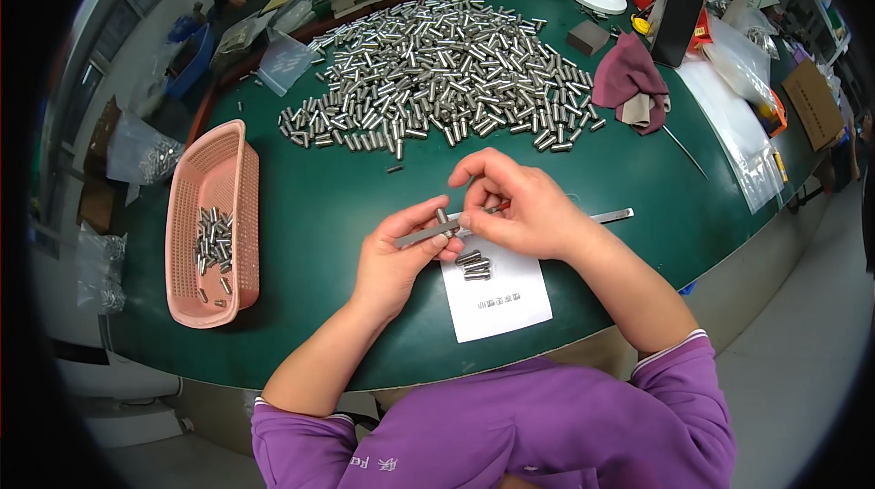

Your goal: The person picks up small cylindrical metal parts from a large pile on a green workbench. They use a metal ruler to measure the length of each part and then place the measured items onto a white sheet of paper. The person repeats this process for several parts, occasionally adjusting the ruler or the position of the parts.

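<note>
Purple sleeves (510, 434) fill the lower frame. At centre, the left hand (396, 257) grips a flat metal gauge (428, 234), while the right hand (515, 206) pinches a small steel pin (443, 215) against it. Few pins lie in the pink basket (239, 216) at left. A large unsorted pile (447, 70) above suggests most work remains.

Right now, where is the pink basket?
In the head view, the pink basket sits on the green table at the person's left, beside the left hand, below-left of the pile of metal pins.
</note>
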Demonstrator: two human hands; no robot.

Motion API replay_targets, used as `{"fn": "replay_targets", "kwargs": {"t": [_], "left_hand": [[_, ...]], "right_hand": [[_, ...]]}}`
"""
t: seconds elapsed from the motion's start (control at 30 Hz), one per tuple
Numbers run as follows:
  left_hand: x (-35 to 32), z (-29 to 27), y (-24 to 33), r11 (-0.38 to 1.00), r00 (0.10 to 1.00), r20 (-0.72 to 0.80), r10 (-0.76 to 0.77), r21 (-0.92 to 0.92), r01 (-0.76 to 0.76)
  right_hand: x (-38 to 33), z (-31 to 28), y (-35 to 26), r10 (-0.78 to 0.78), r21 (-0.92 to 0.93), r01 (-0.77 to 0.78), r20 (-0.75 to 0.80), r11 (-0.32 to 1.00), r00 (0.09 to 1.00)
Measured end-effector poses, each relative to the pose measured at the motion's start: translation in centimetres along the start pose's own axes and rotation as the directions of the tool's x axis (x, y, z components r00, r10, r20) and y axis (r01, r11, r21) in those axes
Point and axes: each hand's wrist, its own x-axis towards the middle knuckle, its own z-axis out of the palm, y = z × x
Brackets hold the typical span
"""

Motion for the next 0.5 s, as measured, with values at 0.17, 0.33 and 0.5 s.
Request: {"fn": "replay_targets", "kwargs": {"t": [0.17,0.33,0.5], "left_hand": [[0.1,-0.4,-0.3,0.997,1.000,0.008,-0.003,-0.073,0.004],[0.0,-0.5,-0.3,0.998,0.998,0.061,0.012,-0.062,-0.009],[-0.1,-0.8,0.1,0.991,0.999,0.046,-0.026,-0.129,0.032]], "right_hand": [[-0.1,-1.6,1.2,0.041,0.058,-0.041,0.007,0.997,0.999],[-0.1,-1.3,1.2,0.017,0.129,-0.020,0.026,0.991,1.000],[-0.3,-3.8,1.7,0.142,0.185,-0.145,0.025,0.972,0.989]]}}
